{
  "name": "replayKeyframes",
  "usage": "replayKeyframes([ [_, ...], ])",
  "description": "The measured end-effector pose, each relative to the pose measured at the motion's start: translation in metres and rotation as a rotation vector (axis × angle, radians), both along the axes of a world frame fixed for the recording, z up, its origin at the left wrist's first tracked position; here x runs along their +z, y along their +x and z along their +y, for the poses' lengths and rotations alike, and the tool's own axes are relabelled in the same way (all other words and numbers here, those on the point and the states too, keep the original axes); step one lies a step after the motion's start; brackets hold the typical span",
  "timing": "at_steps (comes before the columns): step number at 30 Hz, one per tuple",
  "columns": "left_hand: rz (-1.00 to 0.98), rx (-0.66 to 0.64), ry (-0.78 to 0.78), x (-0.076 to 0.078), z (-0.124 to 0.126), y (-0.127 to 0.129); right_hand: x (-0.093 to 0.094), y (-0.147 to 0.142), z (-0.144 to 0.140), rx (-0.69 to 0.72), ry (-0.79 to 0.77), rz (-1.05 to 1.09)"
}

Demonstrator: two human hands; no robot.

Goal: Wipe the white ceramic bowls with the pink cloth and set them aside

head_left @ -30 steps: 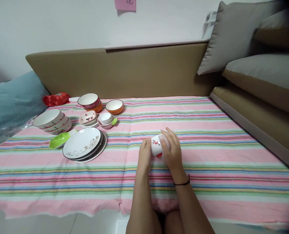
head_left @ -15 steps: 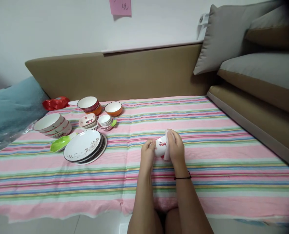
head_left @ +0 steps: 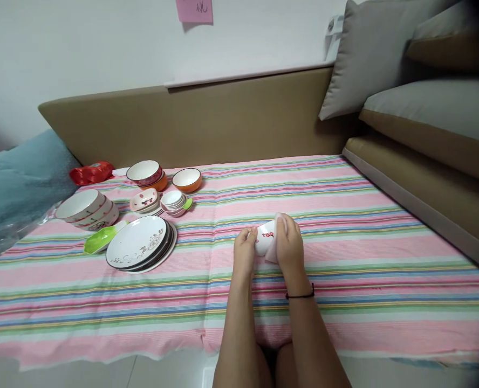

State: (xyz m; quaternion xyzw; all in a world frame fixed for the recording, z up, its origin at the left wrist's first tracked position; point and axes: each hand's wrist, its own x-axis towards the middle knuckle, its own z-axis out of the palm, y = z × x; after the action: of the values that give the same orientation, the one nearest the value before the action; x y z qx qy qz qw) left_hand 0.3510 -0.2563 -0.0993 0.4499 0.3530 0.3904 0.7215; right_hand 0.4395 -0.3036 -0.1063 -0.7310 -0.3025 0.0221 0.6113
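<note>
Tilted on its side above the striped cloth is a white cup [head_left: 266, 237] with red blossoms; its exact shape is partly hidden. My left hand [head_left: 245, 249] pinches the cup's left end between thumb and fingers. Wrapped around its right end is a pale pink-white wiping cloth [head_left: 272, 251], held by my right hand [head_left: 289, 241] and pressed against the cup. The right fingers are closed over the cloth, and the cup's far side is out of sight.
To the left stand stacked plates [head_left: 137, 243], a green leaf-shaped dish [head_left: 100, 238], large bowls [head_left: 86, 209], red and orange bowls [head_left: 145, 173], small dishes [head_left: 173, 200] and an orange bowl [head_left: 187, 180]. A brown backrest [head_left: 223, 124] runs behind; cushions [head_left: 429, 116] lie right.
The right hand and wiping cloth have shifted slightly on the cup, and the cloth's lower corner now points left. The left hand keeps its hold. The view has moved a little.
</note>
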Motion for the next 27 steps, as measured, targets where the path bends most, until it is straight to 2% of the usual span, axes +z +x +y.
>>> replayKeyframes([
  [3,0.047,0.109,0.07,-0.001,0.004,-0.002,0.002,-0.006,-0.002,0.097,0.003,-0.159],
  [5,0.103,0.157,0.12,-0.001,0.005,-0.004,0.004,-0.008,-0.001,0.095,-0.005,-0.146],
  [10,0.152,0.018,0.11,0.003,0.003,-0.009,0.004,-0.005,0.002,0.056,-0.027,-0.068],
  [17,0.139,-0.058,0.082,0.003,0.004,-0.014,-0.001,-0.003,0.002,0.034,-0.008,-0.058],
  [22,0.229,-0.011,0.116,0.005,0.0,-0.01,0.0,-0.004,0.002,0.039,-0.023,-0.08],
  [27,0.137,0.088,0.16,0.006,-0.002,-0.001,0.004,-0.003,0.0,0.139,-0.032,-0.159],
])
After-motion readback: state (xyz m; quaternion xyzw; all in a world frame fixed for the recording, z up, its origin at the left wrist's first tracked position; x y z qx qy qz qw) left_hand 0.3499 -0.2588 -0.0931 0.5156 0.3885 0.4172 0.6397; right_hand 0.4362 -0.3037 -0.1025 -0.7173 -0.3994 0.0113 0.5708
